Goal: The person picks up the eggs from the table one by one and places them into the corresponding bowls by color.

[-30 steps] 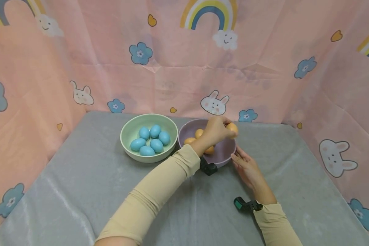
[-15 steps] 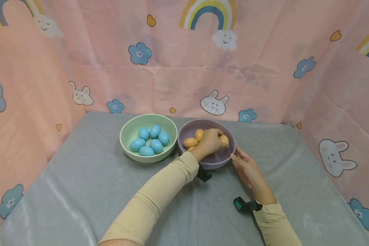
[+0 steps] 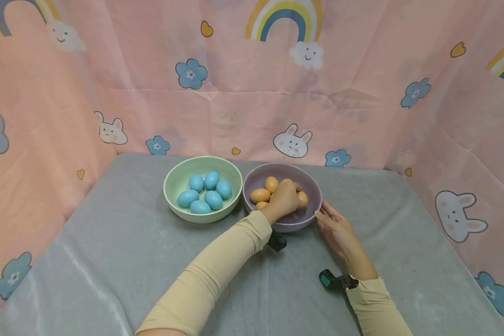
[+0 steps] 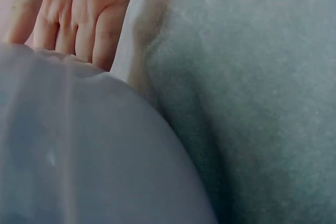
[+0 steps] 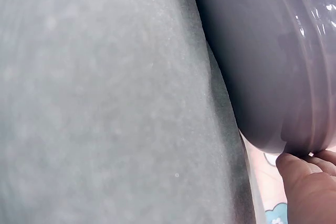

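In the head view my left hand (image 3: 284, 201) reaches down into the purple bowl (image 3: 294, 227) and pinches a yellow-orange egg (image 3: 303, 199) between its fingertips. More orange eggs (image 3: 260, 195) lie around it, partly covered by that hand. My right hand (image 3: 338, 231) rests its fairly straight fingers against the bowl's right side, near the rim. Up close, the right wrist view has these fingers (image 5: 310, 177) touching the outside of the bowl (image 5: 252, 61). The left wrist view catches the right palm (image 4: 86, 9) beyond the bowl wall (image 4: 121, 150), while the left hand stays out of it.
A green bowl (image 3: 176, 179) with several blue eggs (image 3: 213, 199) stands close against the purple bowl's left side. Grey cloth (image 3: 109, 261) covers the table. A pink printed curtain (image 3: 235, 112) rises behind the bowls and along both sides.
My left hand has lowered the orange egg from above the purple bowl's right rim into the bowl and moved it slightly left. The right hand has stayed in place.
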